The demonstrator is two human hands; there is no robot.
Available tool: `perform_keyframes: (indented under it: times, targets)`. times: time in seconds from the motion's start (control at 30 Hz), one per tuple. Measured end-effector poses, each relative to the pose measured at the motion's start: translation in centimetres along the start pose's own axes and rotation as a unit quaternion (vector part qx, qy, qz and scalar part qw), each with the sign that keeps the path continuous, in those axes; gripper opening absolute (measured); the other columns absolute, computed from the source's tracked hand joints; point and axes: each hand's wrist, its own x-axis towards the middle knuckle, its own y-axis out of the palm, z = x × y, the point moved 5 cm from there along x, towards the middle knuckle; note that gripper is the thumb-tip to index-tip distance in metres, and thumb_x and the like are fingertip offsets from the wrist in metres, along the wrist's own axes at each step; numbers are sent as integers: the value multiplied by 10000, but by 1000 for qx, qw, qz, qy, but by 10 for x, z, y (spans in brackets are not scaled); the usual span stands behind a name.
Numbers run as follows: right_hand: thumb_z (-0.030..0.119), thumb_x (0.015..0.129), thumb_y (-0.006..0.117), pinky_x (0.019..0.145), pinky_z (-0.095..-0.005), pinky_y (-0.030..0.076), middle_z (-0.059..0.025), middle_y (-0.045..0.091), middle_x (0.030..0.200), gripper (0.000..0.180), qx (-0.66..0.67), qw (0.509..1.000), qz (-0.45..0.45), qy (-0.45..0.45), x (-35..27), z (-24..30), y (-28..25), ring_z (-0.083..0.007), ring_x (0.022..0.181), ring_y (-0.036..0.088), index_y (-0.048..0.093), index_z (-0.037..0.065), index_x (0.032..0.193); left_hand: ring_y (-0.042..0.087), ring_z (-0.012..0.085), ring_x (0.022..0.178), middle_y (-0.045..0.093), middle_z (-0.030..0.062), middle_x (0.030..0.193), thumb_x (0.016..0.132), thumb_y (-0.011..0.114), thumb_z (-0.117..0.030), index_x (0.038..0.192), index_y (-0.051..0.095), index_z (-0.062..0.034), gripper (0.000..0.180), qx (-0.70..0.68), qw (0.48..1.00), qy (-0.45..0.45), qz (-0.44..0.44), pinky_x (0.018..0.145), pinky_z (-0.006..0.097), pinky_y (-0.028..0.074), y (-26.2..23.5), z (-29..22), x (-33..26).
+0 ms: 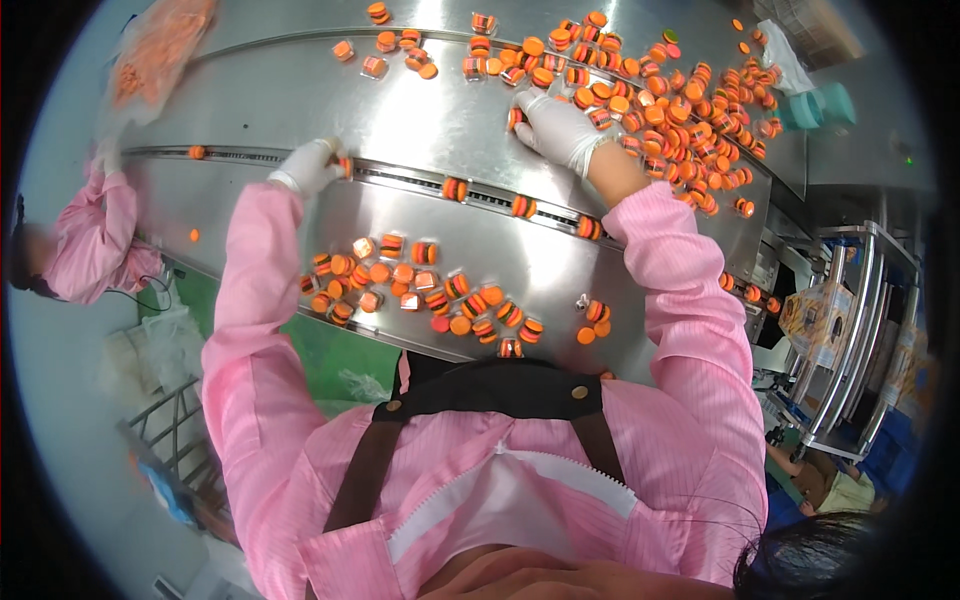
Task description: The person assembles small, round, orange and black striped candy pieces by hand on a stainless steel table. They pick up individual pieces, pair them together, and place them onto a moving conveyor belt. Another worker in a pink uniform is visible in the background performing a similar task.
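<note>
Burgers, small and orange with dark bands, sit spaced out along the track, which crosses the steel table. The gloved left hand is at the track, its fingertips against one burger; I cannot tell whether it is pinched or only touched. The gloved right hand, at about three o'clock from the left, has thumb and fingers closed round another burger. Just beside it, at three o'clock, spreads the big pile; a few loose ones lie at ten o'clock from it. The smaller group lies at half past four from the left hand. At ten o'clock from that hand is a clear bag of orange pieces; at half past eight, a co-worker's pink sleeve. Beyond the pile, at three o'clock from the right hand, is a teal cup.
</note>
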Motion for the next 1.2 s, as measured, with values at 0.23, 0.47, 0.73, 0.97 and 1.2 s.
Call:
perform_keyframes:
  times: [0.23, 0.47, 0.73, 0.97, 1.2]
  targets:
    - [204, 787, 579, 727, -407, 486, -177, 637, 797, 206, 223, 973, 66, 9, -31, 70, 15, -342, 782, 622, 572, 12, 861, 574, 247, 807, 563, 144, 1019, 746, 722, -123, 982, 575, -27, 294, -177, 984, -28, 18, 751, 309, 468, -11, -29, 31]
    - [243, 801, 596, 735, -406, 495, -175, 607, 896, 233, 73, 996, 48, -33, -44, 67, 49, -335, 805, 613, 583, 28, 889, 578, 263, 1049, 580, 138, 1127, 790, 687, -367, 1164, 555, -39, 515, 138, 966, -63, -208, 886, 361, 468, -49, -60, 111]
    - [326, 850, 568, 723, -424, 517, -207, 559, 1033, 360, -16, 974, -154, 164, -36, 10, -25, -352, 871, 615, 525, 10, 1018, 598, 256, 1002, 621, 129, 997, 831, 650, -367, 1151, 546, -63, 454, 125, 980, -140, -58, 881, 346, 466, -32, -53, 146]
    - [265, 846, 550, 769, -429, 503, -219, 601, 1023, 315, -46, 975, -85, 201, -3, -34, -8, -330, 921, 620, 574, 14, 1035, 599, 119, 803, 606, 26, 917, 883, 593, -186, 1080, 570, -44, 244, -192, 976, -100, -22, 736, 247, 492, -26, -19, 92]
    - [176, 801, 591, 722, -372, 476, -150, 563, 801, 197, 310, 929, -173, 107, -25, -13, 17, -298, 721, 569, 547, 18, 911, 622, 103, 797, 651, 18, 918, 869, 606, -166, 1031, 590, -58, 195, -401, 902, -156, -34, 648, 225, 455, 25, -19, -7]
